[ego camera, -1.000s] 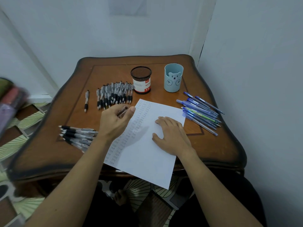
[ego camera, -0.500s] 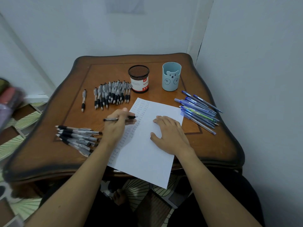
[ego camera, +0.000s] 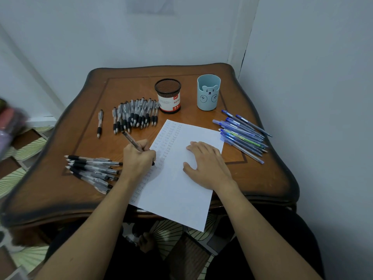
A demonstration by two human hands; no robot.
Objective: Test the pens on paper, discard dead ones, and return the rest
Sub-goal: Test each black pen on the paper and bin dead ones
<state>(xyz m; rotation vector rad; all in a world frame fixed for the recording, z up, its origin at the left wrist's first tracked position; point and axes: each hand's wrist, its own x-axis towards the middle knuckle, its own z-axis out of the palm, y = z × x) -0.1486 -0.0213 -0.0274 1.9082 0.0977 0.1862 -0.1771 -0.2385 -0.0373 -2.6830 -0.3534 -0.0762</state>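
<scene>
pen (ego camera: 131,141): swung from level to writing slant, barrel toward bench's (ego camera: 84,195) far-left corner, tip at paper (ego camera: 181,188), pinched by left hand (ego camera: 139,160); right hand (ego camera: 207,164) spread flat there.

We see dim, flat, cool light, no glare. Soft shadow under left hand (ego camera: 139,158) falls on paper (ego camera: 181,188). Worktop (ego camera: 252,178) sharp at centre; wide-angle lens bows its edges and walls. At left edge, pink-purple object (ego camera: 10,124) badly blurred.
</scene>
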